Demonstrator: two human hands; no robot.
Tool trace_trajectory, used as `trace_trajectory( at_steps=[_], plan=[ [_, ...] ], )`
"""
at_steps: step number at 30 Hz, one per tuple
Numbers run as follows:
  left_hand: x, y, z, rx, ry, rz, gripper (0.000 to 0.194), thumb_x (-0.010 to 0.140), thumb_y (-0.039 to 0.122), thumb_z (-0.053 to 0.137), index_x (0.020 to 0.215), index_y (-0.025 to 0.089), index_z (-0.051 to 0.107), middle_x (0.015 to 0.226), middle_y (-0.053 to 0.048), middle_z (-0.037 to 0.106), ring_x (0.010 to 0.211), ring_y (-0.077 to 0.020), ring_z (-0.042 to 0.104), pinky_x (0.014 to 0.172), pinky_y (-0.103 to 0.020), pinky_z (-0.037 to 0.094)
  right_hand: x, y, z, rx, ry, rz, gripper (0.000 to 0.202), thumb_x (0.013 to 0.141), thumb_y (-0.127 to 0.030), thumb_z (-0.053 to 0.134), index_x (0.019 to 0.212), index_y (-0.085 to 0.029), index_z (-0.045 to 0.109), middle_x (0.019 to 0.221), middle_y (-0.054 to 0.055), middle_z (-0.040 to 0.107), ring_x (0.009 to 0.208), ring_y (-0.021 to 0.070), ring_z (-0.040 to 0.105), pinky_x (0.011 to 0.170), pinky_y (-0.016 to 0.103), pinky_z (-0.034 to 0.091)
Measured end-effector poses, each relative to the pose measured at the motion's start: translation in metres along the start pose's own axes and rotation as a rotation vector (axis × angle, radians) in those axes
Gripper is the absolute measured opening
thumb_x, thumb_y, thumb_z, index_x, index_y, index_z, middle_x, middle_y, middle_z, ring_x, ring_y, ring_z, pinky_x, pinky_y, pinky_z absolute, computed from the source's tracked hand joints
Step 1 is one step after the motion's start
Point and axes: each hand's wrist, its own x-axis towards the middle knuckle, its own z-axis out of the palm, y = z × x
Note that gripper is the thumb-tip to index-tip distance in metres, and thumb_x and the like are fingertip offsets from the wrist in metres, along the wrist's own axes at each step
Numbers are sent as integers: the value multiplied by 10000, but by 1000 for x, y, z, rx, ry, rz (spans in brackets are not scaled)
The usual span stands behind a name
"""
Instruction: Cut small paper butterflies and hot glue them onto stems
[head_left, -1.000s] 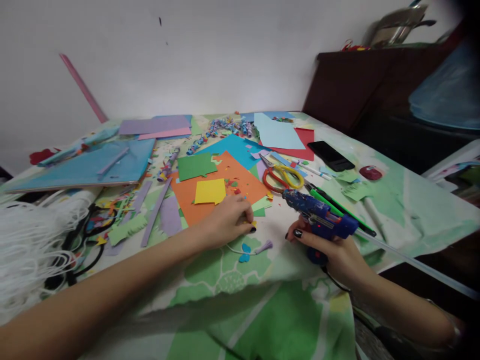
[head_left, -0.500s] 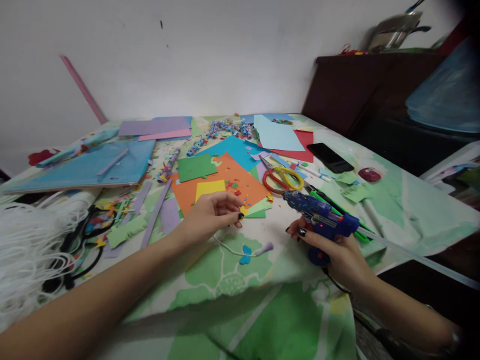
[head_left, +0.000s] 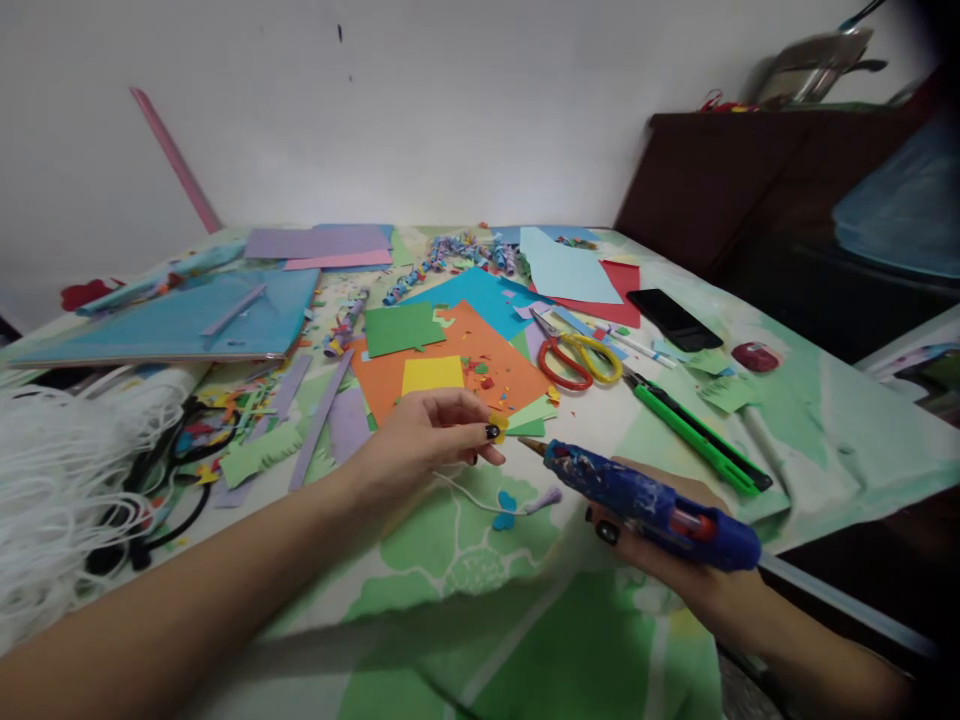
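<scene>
Between thumb and fingers, my left hand pinches a small yellow paper piece. My right hand is wrapped round a blue hot glue gun, with a clear glue stick sticking out of its back. The gun's nozzle points left and sits just to the right of the yellow piece, apart from it by a small gap. Below the hands a white string lies on the cloth, with a blue butterfly-shaped paper piece and a purple paper tassel on it.
Orange paper with scraps lies beyond my left hand. Red-and-yellow scissors and a green utility knife lie beyond the glue gun. A black phone rests at right. White cord is heaped at left, near a blue folder.
My right hand has turned the glue gun and brought its nozzle left, close to the yellow paper piece. My left hand still pinches that piece. The view has shifted slightly.
</scene>
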Motion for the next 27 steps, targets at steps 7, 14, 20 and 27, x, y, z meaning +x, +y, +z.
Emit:
trace_trajectory(
  at_steps=[7, 14, 20, 27],
  plan=[
    [-3, -1, 2, 77, 1, 1, 103, 711, 168, 685, 797, 145, 633, 691, -36, 711, 645, -135, 674, 584, -216, 458, 7, -11, 9, -134, -29, -67, 206, 835, -371, 541, 708, -213, 505, 651, -4, 506, 574, 137, 452, 534, 273, 343],
    [-4, 3, 6, 103, 5, 17, 97, 695, 158, 688, 768, 134, 628, 684, -39, 705, 646, -153, 683, 615, -248, 495, 7, -6, 10, -147, -53, -24, 183, 826, -324, 549, 700, -206, 487, 642, -16, 482, 566, 123, 428, 518, 260, 320],
    [-5, 4, 8, 103, 23, 16, 94, 691, 144, 687, 755, 129, 621, 683, -34, 704, 636, -147, 687, 616, -240, 505, 7, -8, 10, -177, -60, 1, 205, 819, -315, 549, 673, -212, 449, 627, -13, 479, 559, 126, 431, 515, 260, 332],
    [-5, 5, 9, 105, 35, 35, 111, 677, 162, 700, 739, 136, 611, 678, -31, 702, 665, -172, 699, 639, -268, 532, 7, -5, 11, -179, -56, -21, 190, 827, -316, 530, 677, -223, 461, 618, -3, 487, 547, 132, 427, 509, 268, 337]
  ],
)
